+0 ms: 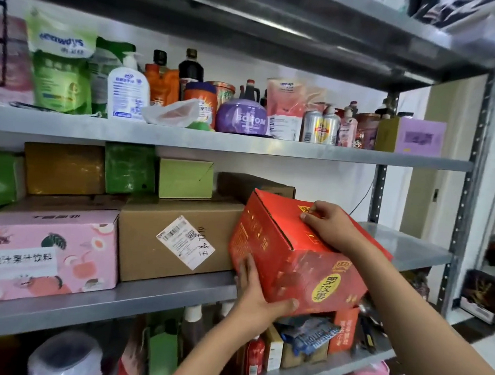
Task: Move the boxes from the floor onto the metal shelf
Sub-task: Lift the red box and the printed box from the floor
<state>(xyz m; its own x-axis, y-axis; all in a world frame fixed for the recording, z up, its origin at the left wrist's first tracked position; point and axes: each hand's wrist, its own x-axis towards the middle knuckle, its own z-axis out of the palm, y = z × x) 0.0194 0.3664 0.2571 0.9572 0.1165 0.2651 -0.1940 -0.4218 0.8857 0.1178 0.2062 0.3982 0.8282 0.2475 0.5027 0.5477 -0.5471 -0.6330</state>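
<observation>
Holding a red box (300,259) tilted at the front edge of the metal shelf (407,247), a person uses both hands. The left hand (257,294) supports its lower left corner, fingers flat along the side and thumb curled across the front. The right hand (330,226) presses on its top, fingers bent over the far edge. A brown cardboard box (174,237) sits just left, touching it.

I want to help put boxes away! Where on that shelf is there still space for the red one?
Bare metal shows on the middle shelf, between the red box and the right post, behind the right hand. Left of the red box it is packed: the brown carton and pink box fill it. The left hand holds the red box's lower corner.
</observation>
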